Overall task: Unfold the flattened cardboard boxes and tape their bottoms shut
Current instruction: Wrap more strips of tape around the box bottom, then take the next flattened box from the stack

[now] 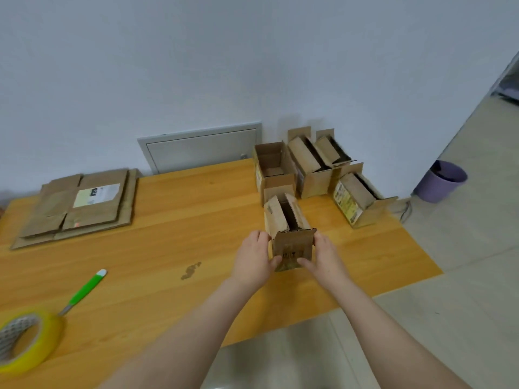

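Note:
A small opened cardboard box [292, 242] stands on the wooden table [174, 220], its top flaps up. My left hand [254, 258] grips its left side and my right hand [323, 256] grips its right side. A stack of flattened cardboard boxes [81, 206] lies at the far left of the table. A roll of yellow tape [28, 341] sits at the near left corner. Beside the roll lies a green-handled cutter [84, 290].
Several unfolded boxes [317, 169] stand at the far right of the table, against the white wall. A purple bin [441, 181] stands on the floor to the right. A grey wall panel [199, 148] is behind the table. A dark stain [191, 270] marks the tabletop.

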